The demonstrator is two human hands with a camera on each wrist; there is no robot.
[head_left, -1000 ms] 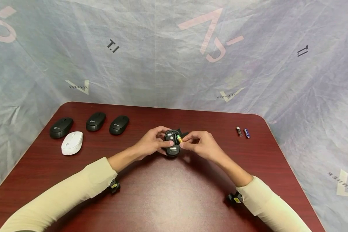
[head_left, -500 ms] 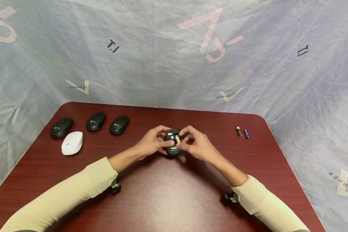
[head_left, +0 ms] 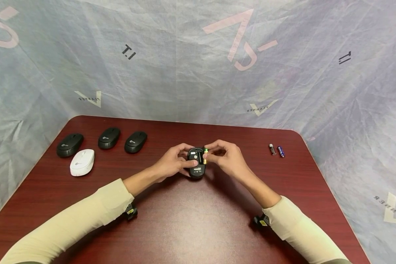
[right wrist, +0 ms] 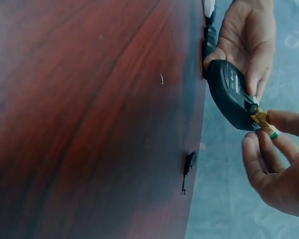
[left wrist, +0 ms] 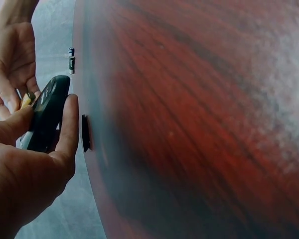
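Observation:
My left hand (head_left: 171,163) grips a black computer mouse (head_left: 195,171) turned underside up, thumb on its base. The mouse's battery compartment (head_left: 200,158) is uncovered and shows dark inside. Between the thumb and fingers of my right hand (head_left: 230,160) is a gold-and-green battery (right wrist: 261,122), pinched at the mouse's right edge. Whether it touches the mouse is hard to tell. The right wrist view shows a small black cover (right wrist: 190,162) lying on the table beyond the hands; in the head view my right hand hides it.
Three black mice (head_left: 70,145) (head_left: 109,138) (head_left: 136,142) and a white mouse (head_left: 82,163) sit on the left of the reddish-brown table (head_left: 184,220). At the right lie a dark battery (head_left: 272,149) and a blue battery (head_left: 281,151). Printed fabric (head_left: 171,73) hangs behind the table.
My right hand brought the battery over the compartment, then drew it back to the mouse's right edge, now nearly lengthwise with the mouse. The left hand and mouse have stayed put.

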